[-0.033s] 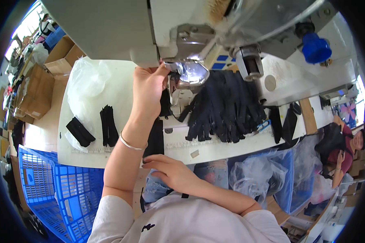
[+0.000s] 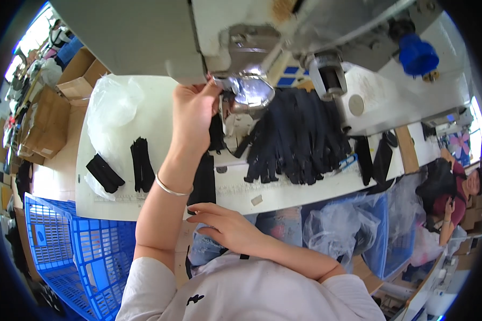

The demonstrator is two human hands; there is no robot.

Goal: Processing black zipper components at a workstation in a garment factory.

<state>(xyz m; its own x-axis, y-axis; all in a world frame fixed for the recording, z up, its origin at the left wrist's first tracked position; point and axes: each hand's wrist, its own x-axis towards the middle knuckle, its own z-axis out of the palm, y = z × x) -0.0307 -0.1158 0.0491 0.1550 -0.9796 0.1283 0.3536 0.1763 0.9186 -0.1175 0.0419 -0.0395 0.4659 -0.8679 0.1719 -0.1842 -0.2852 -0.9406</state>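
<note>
My left hand (image 2: 191, 115) is raised to the head of a sewing machine (image 2: 128, 40), beside its lit metal needle guard (image 2: 251, 92). Thumb and fingers are pinched together there; what they hold, if anything, is hidden. Below that wrist, a black fabric strip (image 2: 203, 179) runs from the machine toward the table's front edge. Close to the strip's near end is my right hand (image 2: 227, 227), with its fingers stretched out and nothing visible in them. A thick spread of dark strips (image 2: 297, 139) lies just right of the presser foot area (image 2: 238, 125).
On the white table (image 2: 241, 200) are two small black bundles (image 2: 141, 166) at left, clear plastic (image 2: 112, 107) and a blue-handled tool (image 2: 348, 162). Blue crates (image 2: 102, 249) stand below at left and right. Another person (image 2: 455, 192) sits at far right.
The view has shifted slightly, so the machine appears a little higher. Both hands keep nearly the same places and poses.
</note>
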